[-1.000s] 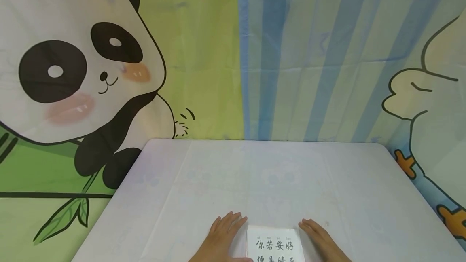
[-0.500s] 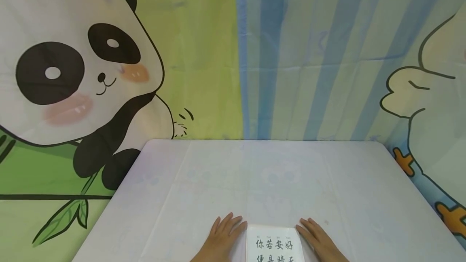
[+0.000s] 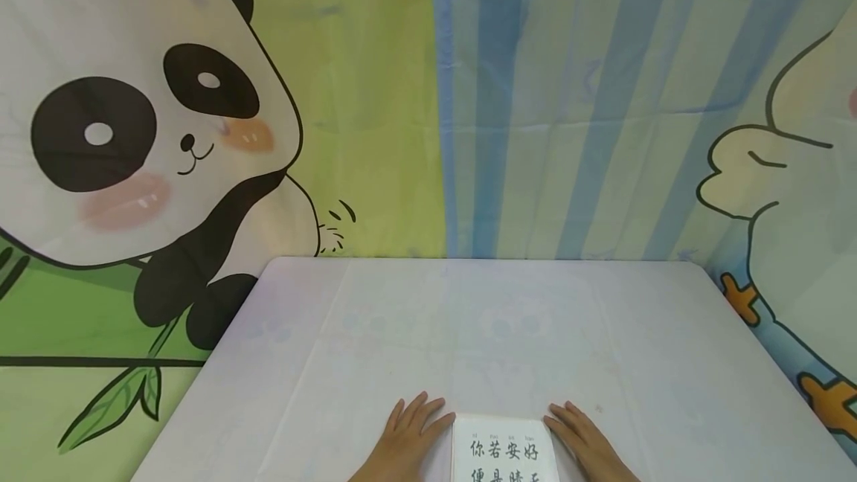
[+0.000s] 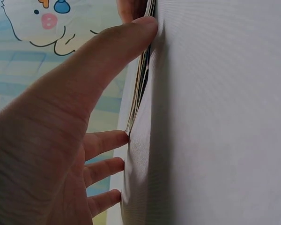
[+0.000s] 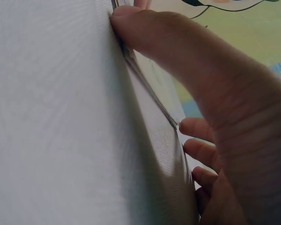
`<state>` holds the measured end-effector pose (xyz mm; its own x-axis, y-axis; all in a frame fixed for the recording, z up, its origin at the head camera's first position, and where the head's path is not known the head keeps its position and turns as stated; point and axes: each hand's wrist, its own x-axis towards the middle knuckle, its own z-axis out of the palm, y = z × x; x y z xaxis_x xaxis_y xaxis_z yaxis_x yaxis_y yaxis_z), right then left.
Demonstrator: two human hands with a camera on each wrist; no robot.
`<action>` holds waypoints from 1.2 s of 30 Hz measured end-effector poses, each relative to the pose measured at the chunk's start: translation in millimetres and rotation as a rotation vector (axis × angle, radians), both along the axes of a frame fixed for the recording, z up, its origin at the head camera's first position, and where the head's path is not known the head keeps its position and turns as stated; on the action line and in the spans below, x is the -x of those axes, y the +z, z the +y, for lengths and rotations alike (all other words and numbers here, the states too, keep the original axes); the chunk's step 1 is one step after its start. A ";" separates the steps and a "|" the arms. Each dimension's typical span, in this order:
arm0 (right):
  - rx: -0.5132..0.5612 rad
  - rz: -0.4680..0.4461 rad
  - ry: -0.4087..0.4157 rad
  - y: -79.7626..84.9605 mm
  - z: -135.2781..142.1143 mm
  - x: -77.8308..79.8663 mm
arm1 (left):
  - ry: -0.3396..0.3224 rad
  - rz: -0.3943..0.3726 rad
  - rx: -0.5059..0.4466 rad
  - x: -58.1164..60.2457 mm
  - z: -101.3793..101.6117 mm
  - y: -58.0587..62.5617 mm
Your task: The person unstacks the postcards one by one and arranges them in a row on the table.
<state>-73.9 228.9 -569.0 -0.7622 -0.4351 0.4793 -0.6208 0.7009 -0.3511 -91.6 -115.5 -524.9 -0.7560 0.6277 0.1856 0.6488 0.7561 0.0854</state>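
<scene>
while the booklet [image 3: 505, 460] lies face up, my left hand [image 3: 407, 439] and right hand [image 3: 585, 439] touch its sides. their fingers extend, unclenched.

The head camera looks forward and a little down from high up, over the white table [image 3: 522, 333] to the panda [image 3: 134, 229] and the white bird [image 3: 803, 244]. The left wrist camera sits very close behind the left hand [image 3: 405, 441], tipped sideways, facing the bird. The right wrist camera sits just as close behind the right hand [image 3: 589, 445], tipped too, facing the panda. Both wrist views share the edges of the little book [image 3: 505, 463]; the head sees its top.
</scene>
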 end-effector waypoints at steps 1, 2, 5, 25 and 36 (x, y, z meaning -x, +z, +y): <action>0.005 0.006 0.007 -0.3 0.1 0.4 | 0.000 -0.003 -0.002 0.0 0.0 -0.6; 0.010 0.019 0.023 -0.5 0.6 1.3 | 0.002 -0.007 -0.004 0.0 -0.1 -1.1; 0.031 0.053 0.061 -0.7 1.9 3.5 | 0.003 0.002 -0.003 0.1 -0.3 -3.2; 0.127 0.007 0.136 8.4 -2.1 3.1 | -0.021 0.024 -0.058 2.5 -2.9 -9.5; 0.127 0.015 0.131 13.3 -5.4 1.5 | -0.051 0.143 -0.015 3.9 -5.5 -9.4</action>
